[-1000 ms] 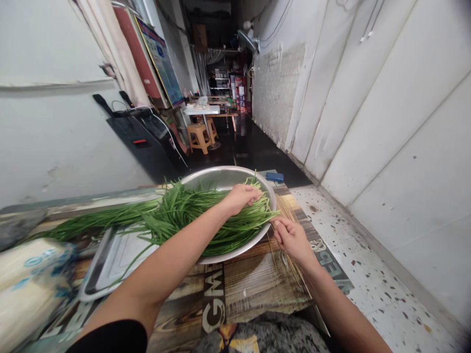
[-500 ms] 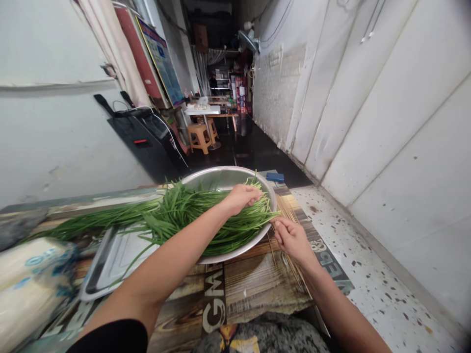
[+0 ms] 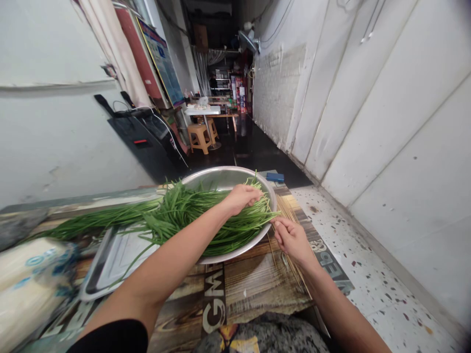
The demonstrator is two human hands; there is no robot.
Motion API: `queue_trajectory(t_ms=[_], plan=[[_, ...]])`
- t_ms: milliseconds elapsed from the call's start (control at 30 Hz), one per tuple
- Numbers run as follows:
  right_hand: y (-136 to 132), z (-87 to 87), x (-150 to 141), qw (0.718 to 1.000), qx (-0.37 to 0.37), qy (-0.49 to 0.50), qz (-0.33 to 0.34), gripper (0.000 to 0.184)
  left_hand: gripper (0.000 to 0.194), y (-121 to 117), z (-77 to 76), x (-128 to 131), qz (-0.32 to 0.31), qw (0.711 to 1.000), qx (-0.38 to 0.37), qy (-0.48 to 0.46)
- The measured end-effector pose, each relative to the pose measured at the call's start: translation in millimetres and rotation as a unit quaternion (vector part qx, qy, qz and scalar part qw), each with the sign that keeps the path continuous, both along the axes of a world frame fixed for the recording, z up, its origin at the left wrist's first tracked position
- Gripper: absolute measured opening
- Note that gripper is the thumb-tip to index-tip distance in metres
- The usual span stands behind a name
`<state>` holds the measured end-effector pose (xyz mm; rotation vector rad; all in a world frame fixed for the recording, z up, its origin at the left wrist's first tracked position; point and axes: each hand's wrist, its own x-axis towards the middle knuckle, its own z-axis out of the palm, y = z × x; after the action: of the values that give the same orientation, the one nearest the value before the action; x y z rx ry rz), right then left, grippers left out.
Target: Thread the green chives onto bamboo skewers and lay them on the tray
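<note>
A wide metal basin (image 3: 226, 170) is heaped with long green garlic chives (image 3: 198, 206), their pale stem ends toward the right rim. My left hand (image 3: 243, 198) reaches over the heap, its fingers closed at the stem ends of some chives. Just outside the right rim, my right hand (image 3: 293, 239) is closed in a pinch, close to a few stem tips that stick out over the edge. What lies between its thumb and finger is too small to make out. Thin bamboo skewers (image 3: 287, 208) lie on the table beside and under that hand.
More chives (image 3: 106, 215) trail left over a metal tray (image 3: 88, 289). A filled plastic bag (image 3: 33, 289) sits at the near left, and a blue box-shaped thing (image 3: 275, 177) behind the basin. Farther off are a small white table (image 3: 203, 111) and orange stools (image 3: 199, 138).
</note>
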<state>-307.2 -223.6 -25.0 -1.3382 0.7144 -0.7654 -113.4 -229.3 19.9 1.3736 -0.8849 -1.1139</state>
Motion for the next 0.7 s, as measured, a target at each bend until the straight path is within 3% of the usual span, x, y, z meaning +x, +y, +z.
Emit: queue_trajectory(t_ms=[700], plan=[[0.6,-0.9,0.6,1.000,-0.003,0.005,-0.006,0.047,0.006,0.6,1.3,-0.6,0.002,1.000,0.000,0.014]])
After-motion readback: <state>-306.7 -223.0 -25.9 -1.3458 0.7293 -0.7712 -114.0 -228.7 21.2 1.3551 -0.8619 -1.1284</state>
